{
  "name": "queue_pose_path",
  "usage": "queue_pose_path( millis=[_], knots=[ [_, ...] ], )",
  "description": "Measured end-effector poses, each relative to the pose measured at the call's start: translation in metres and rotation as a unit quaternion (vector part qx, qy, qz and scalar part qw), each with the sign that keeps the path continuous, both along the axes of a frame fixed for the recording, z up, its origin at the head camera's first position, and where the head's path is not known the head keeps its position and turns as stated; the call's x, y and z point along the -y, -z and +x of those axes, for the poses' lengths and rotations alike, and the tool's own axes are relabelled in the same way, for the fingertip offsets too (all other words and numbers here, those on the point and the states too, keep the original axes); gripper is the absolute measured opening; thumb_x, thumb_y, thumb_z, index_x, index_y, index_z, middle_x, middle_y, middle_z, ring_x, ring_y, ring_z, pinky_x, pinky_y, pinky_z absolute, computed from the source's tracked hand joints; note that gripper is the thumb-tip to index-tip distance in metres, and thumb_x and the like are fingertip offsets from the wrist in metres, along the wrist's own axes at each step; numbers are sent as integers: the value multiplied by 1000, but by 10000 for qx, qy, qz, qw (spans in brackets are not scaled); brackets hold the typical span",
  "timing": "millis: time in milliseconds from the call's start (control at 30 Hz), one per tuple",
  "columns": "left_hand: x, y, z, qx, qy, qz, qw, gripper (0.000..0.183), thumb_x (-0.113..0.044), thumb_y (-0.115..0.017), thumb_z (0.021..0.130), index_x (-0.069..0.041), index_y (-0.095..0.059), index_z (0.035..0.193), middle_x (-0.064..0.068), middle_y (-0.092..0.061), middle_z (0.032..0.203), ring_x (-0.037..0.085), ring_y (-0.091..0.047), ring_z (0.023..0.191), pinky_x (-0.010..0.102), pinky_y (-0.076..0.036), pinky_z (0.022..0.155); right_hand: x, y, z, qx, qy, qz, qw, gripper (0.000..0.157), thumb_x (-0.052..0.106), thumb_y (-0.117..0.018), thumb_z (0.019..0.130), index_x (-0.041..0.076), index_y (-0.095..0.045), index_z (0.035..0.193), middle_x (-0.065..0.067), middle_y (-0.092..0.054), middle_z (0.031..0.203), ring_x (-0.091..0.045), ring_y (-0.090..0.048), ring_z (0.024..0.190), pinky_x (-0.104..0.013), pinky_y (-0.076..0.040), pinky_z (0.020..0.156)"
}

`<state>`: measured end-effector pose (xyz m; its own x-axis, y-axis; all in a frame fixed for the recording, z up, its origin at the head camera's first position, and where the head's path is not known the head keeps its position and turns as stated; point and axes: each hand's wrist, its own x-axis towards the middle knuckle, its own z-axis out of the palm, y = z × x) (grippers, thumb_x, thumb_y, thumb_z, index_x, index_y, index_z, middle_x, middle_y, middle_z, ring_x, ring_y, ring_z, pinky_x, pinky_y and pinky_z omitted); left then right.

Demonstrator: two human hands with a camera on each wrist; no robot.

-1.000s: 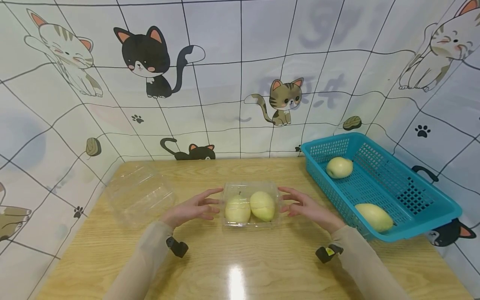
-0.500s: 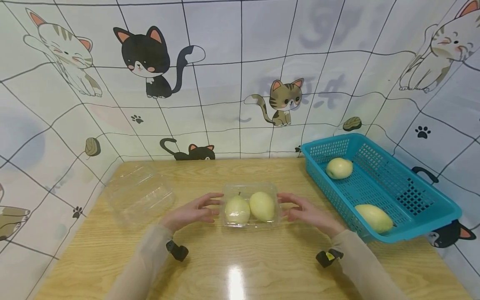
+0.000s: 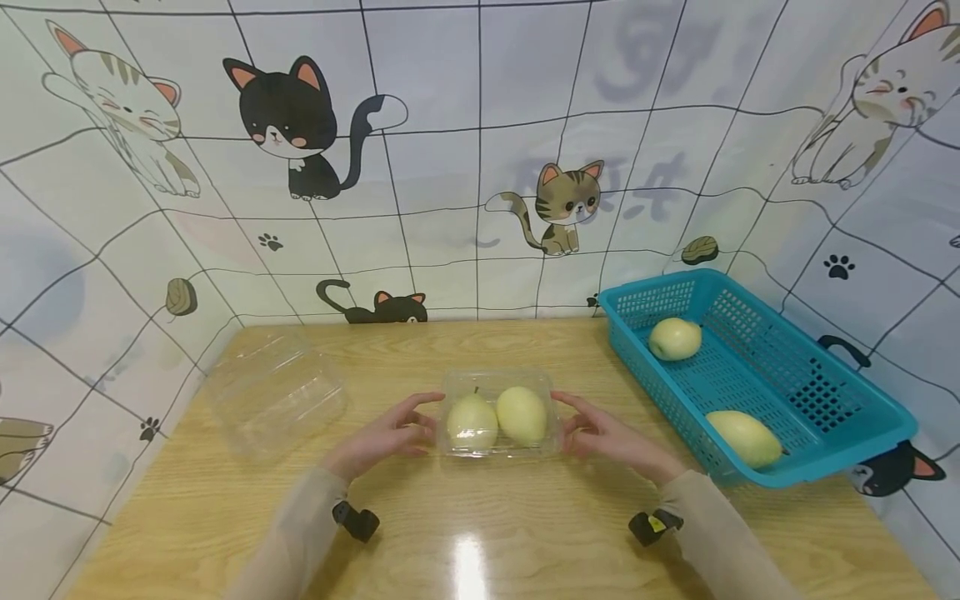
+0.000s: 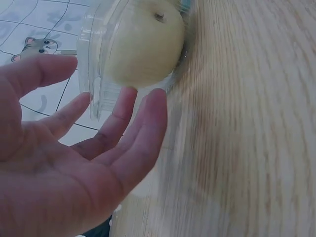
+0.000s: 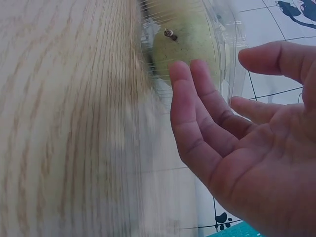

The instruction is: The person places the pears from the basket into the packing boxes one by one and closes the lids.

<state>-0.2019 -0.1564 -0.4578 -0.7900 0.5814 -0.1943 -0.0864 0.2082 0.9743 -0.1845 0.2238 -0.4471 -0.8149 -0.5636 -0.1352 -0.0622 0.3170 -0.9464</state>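
A clear plastic clamshell box [image 3: 498, 452] lies on the table in front of me, its lid down over two pale yellow-green pears [image 3: 472, 422]. At its left side is my left hand [image 3: 386, 433], with loosely bent, spread fingers close to the wall. My right hand [image 3: 606, 435] mirrors it on the right side, fingertips right at the box. In the left wrist view the fingertips [image 4: 157, 96] overlap the box's lower side beneath a pear [image 4: 148, 44]. The right wrist view has the fingers [image 5: 183, 96] in front of another pear [image 5: 185, 44]. Neither hand curls round the box.
A blue-green plastic basket [image 3: 765, 358] stands on the right with two pale yellow fruits [image 3: 675, 339] in it. Another clear plastic box [image 3: 277, 392], without fruit, lies at the back left. Behind the wooden table [image 3: 420, 517] hangs a cat-patterned wall covering [image 3: 442, 167].
Both hands have sunk slightly along the sides of the box, with their fingers a little more bent. Box and pears stay in place; the head view has shifted slightly.
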Motion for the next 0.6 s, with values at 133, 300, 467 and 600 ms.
queue_pose_path(
  millis=[133,300,467,600],
  knots=[
    [0,2,2,111,50,35,9999,59,-11,-55,98,-21,-30,150,19,-54,116,32,-58,106,47,-48,92,0,1,1,118,-98,24,9999,71,8,-52,95,10,-13,155,-20,-59,111,-33,-58,93,-44,-52,75],
    [0,3,5,179,139,128,9997,60,-9,-53,97,-19,-26,150,17,-61,105,35,-59,104,48,-48,92,1,4,2,246,-222,-199,9993,72,10,-51,97,11,-8,155,-24,-63,110,-37,-60,98,-46,-52,79],
    [-1,2,8,205,132,349,9991,58,-10,-50,99,-17,-24,151,23,-63,106,39,-59,107,49,-48,93,3,7,2,371,-209,-362,9984,74,9,-50,97,12,-3,155,-23,-65,107,-37,-61,101,-47,-51,86],
    [-3,5,10,270,22,502,9984,56,-13,-50,101,-17,-23,150,22,-65,105,41,-59,107,49,-49,92,5,11,2,458,-165,-569,9972,74,8,-48,98,13,-1,155,-22,-66,106,-33,-62,103,-45,-51,89]
  ],
)
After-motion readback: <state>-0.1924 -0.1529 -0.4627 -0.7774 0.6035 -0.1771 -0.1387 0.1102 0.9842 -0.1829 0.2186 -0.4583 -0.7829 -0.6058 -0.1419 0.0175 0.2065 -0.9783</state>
